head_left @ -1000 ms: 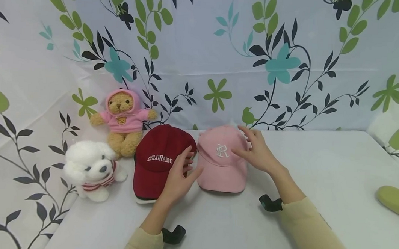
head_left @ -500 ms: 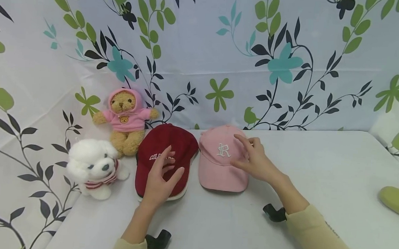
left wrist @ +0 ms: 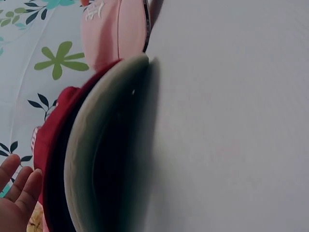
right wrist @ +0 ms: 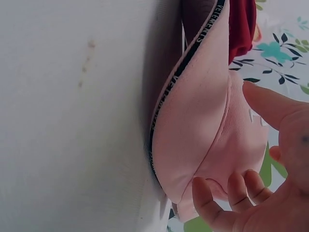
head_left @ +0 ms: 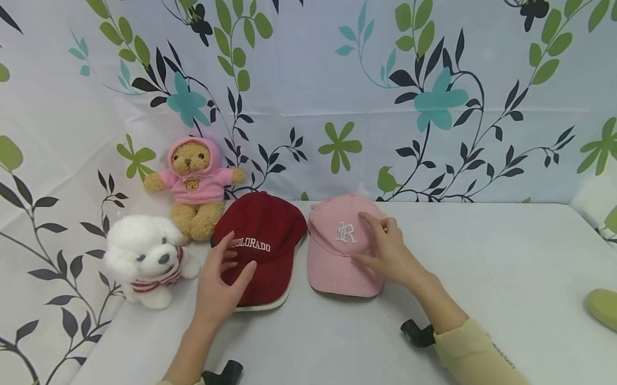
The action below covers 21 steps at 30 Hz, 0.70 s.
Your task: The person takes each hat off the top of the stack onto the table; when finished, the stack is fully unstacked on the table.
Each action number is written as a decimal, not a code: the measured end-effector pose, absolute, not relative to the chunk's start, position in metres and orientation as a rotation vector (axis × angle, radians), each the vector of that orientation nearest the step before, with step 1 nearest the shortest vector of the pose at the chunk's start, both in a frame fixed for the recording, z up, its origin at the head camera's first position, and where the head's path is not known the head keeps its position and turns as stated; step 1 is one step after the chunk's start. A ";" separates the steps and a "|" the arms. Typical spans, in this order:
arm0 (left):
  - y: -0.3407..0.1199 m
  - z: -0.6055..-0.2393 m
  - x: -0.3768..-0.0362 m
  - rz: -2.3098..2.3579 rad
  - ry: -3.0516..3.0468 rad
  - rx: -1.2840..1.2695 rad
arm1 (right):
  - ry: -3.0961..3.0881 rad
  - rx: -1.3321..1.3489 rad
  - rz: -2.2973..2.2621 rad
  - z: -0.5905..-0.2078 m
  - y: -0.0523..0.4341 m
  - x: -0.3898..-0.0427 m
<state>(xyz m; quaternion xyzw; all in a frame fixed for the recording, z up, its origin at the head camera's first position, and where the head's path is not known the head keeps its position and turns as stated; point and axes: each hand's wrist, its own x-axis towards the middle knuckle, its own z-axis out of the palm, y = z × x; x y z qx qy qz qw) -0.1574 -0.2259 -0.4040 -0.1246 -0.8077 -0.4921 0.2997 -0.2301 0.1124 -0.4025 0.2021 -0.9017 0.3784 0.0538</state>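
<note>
A dark red cap lettered COLORADO lies on the table, its brim toward the person. My left hand is over its left side, fingers spread and thumb apart, holding nothing. In the left wrist view the fingertips are right at the cap's red edge. Just right of it sits a pink cap with a white R. My right hand is at its right side, fingers loosely bent, thumb over the front. In the right wrist view the spread fingers overlap the pink crown.
A white plush dog in a striped scarf sits left of the red cap. Behind it leans a teddy bear in a pink hoodie. A green object lies at the table's right edge. Leaf-patterned cloth hangs behind the white table.
My left hand has moved left across the red cap, from its right side to its left. My right hand has shifted slightly down over the pink cap. The caps stay in place.
</note>
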 end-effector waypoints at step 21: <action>-0.258 -0.417 -0.158 -1.137 -2.356 -0.068 | -2.756 0.549 1.011 -0.408 0.104 -0.231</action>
